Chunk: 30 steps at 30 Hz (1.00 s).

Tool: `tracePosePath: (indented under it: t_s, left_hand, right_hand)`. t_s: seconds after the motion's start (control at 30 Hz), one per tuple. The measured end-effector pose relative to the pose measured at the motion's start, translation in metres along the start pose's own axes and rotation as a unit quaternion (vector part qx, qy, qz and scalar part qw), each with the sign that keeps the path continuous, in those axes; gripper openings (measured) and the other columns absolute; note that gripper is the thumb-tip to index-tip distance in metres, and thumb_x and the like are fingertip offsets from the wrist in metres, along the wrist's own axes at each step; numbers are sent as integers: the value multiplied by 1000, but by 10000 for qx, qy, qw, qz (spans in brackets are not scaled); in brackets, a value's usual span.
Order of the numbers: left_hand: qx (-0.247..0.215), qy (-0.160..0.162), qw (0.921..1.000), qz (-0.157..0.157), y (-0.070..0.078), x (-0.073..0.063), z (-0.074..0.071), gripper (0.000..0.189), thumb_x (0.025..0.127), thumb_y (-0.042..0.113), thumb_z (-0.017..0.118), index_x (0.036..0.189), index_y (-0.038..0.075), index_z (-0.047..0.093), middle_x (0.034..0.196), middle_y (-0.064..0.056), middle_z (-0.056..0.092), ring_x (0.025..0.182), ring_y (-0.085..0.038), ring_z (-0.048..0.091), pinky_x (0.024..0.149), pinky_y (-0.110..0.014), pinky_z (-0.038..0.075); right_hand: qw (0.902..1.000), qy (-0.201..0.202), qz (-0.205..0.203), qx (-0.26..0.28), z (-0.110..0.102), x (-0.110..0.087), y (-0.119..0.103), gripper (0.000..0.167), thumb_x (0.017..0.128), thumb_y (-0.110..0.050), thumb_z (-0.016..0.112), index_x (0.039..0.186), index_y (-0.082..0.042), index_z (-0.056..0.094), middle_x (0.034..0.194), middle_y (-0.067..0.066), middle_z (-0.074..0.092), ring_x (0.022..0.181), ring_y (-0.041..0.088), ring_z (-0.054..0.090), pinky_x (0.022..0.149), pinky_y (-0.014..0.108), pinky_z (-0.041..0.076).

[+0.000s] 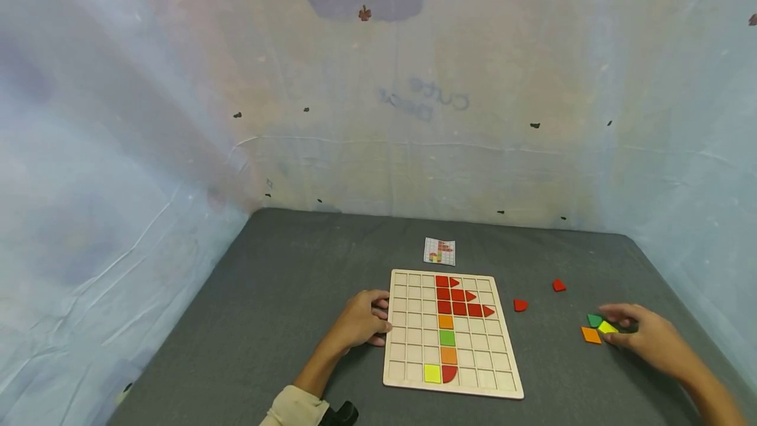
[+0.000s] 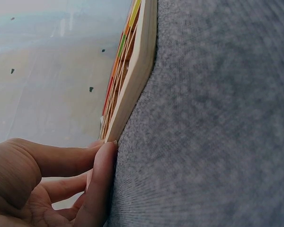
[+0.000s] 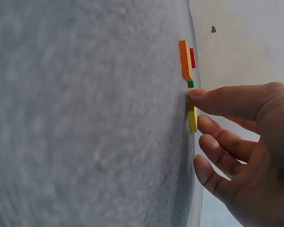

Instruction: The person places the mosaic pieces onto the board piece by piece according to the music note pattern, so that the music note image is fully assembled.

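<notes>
A square wooden grid board [image 1: 408, 340] lies on the grey cloth, with red, orange, green and yellow tiles set in some cells. At its left edge, my left hand [image 1: 362, 321] holds the rim; the thumb and a finger meet at the board's edge [image 2: 142, 56] in the left wrist view. Off to the right, my right hand [image 1: 656, 344] is over a yellow tile [image 1: 607, 327], thumb against it and the other fingers curved around its far side. A green tile [image 1: 594, 320] and an orange tile [image 1: 591, 335] lie beside that yellow tile [image 3: 193, 120].
Two loose red tiles [image 1: 520, 306] lie between the board and my right hand. Behind the board is a small printed card [image 1: 439, 252] with a coloured grid pattern. A pale patterned sheet [image 1: 378, 169] hangs around the table's back and sides.
</notes>
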<state>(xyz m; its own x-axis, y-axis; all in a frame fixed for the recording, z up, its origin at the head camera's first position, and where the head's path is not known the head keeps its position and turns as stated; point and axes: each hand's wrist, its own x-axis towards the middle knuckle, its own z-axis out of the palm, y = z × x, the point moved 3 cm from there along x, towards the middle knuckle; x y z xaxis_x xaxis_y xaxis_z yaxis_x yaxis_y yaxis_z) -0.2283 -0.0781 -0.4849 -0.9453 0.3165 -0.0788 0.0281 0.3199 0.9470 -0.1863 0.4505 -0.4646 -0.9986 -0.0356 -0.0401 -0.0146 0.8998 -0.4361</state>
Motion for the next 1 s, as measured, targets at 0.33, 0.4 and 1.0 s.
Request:
tracePosePath:
  t_s: [0.33, 0.4, 1.0]
  left_hand:
    - [-1, 20, 10000, -42, 1, 0, 0, 63, 83, -11, 77, 143, -8, 57, 120, -17, 61, 98, -24, 66, 58, -36, 66]
    - [-9, 29, 10000, -52, 0, 0, 0, 64, 83, -11, 77, 144, -8, 57, 120, -17, 61, 99, -24, 66, 58, -36, 66]
    - [-59, 37, 10000, -52, 1, -1, 1, 64, 83, -12, 76, 144, -8, 56, 122, -18, 61, 102, -25, 66, 58, -36, 66]
  right_hand:
    - [9998, -105, 161, 2, -1, -3, 4, 49, 93, -34, 82, 127, 1, 72, 108, 6, 72, 82, -7, 52, 67, 28, 49]
    - [9999, -77, 118, -66, 0, -3, 4, 45, 94, -34, 82, 122, 0, 75, 104, 4, 73, 80, -6, 54, 66, 28, 48]
    - [9996, 61, 95, -251, 0, -5, -6, 41, 94, -35, 81, 115, -1, 77, 102, 4, 74, 81, 7, 61, 65, 31, 49]
